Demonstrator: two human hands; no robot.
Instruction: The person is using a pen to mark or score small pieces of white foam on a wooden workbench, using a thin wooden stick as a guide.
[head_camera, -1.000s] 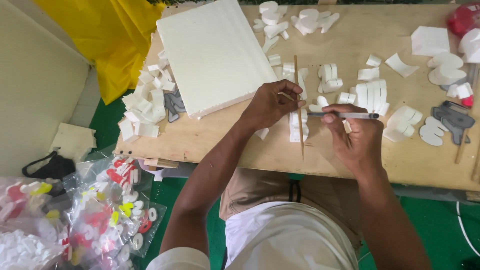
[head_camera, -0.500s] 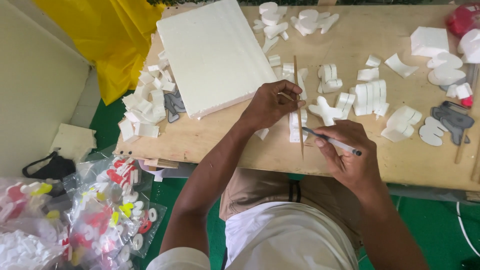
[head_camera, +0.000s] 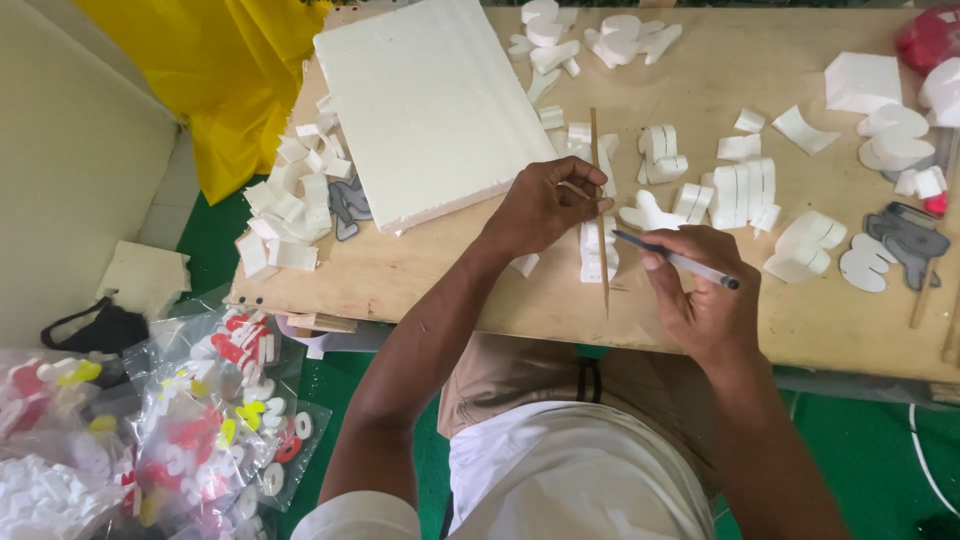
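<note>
My left hand (head_camera: 545, 205) presses down on a thin wooden stick (head_camera: 599, 200) laid across a white foam strip (head_camera: 596, 250) on the wooden table (head_camera: 700, 320). My right hand (head_camera: 700, 290) grips a slim grey-handled pen-like tool (head_camera: 676, 260), its tip pointing left and touching the foam right beside the stick. A large white foam slab (head_camera: 430, 105) lies just left of my left hand.
Several cut white foam shapes are scattered over the table, with a pile of scraps (head_camera: 290, 205) at the left edge. Grey cut-out templates (head_camera: 905, 240) lie at the right. Clear bags of coloured foam letters (head_camera: 215, 400) sit on the floor at the left, near a yellow cloth (head_camera: 220, 70).
My right hand has swung the tool from lying level to pointing down-left at the foam by the stick. My left hand has stayed on the stick.
</note>
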